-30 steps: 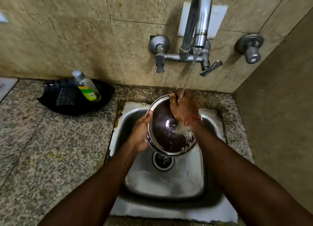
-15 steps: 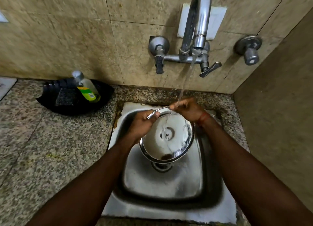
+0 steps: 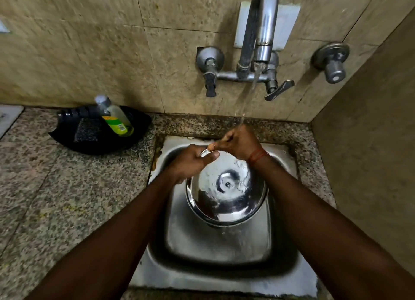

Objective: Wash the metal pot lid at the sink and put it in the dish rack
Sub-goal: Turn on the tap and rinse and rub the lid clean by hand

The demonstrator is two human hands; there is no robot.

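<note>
The round metal pot lid (image 3: 226, 194) hangs over the steel sink (image 3: 215, 250), its shiny concave underside facing me, wet and dripping. My left hand (image 3: 190, 162) grips its upper left rim with the thumb on top. My right hand (image 3: 238, 142) pinches the rim at the top, right beside the left thumb. Water runs from the tap (image 3: 260, 30) onto my right hand and the lid's top edge. No dish rack is in view.
A black tray (image 3: 101, 131) with a dish soap bottle (image 3: 114, 116) and a scrub pad sits on the granite counter (image 3: 56, 198) left of the sink. Two tap valves (image 3: 210, 68) and a separate wall knob (image 3: 332, 61) are on the tiled wall. A side wall rises on the right.
The lid has tipped from steeply tilted toward me to flatter and lower over the sink. My right hand slid from the lid's face up to its top rim, close to my left thumb.
</note>
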